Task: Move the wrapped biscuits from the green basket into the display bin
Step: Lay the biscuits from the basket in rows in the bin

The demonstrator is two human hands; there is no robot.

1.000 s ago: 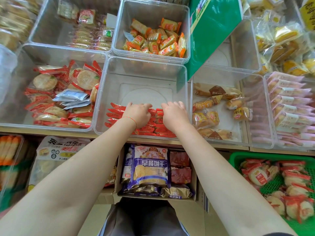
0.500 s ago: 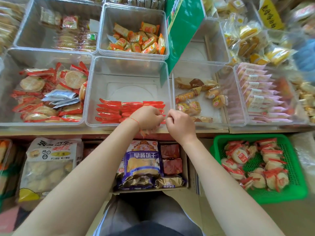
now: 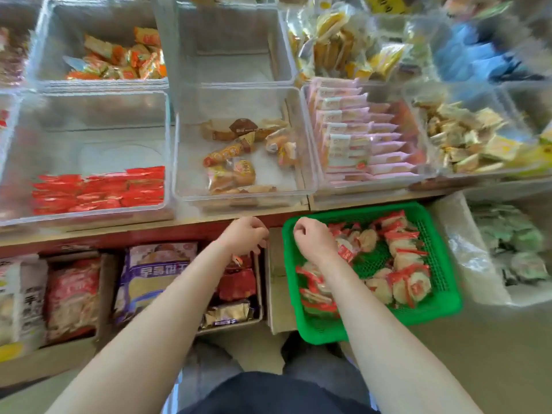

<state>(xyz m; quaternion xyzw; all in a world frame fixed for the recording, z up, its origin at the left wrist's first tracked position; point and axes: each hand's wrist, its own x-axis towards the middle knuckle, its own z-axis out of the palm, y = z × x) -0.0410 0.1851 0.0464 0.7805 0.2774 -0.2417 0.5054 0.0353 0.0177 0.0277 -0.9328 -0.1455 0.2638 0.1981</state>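
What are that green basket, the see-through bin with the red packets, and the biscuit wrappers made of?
The green basket looks like moulded plastic: uniform bright colour and a gridded mesh wall and floor. The display bin seems to be clear rigid plastic, possibly acrylic, glossy, with its contents visible through its walls. The wrapped biscuits appear sealed in thin shiny plastic film, clear over the round biscuit with red printed ends; motion blur hides finer detail.

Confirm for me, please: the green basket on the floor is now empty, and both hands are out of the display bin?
Not quite. In the head view the green basket still holds many wrapped biscuits. Both hands, left and right, are out of the display bin.
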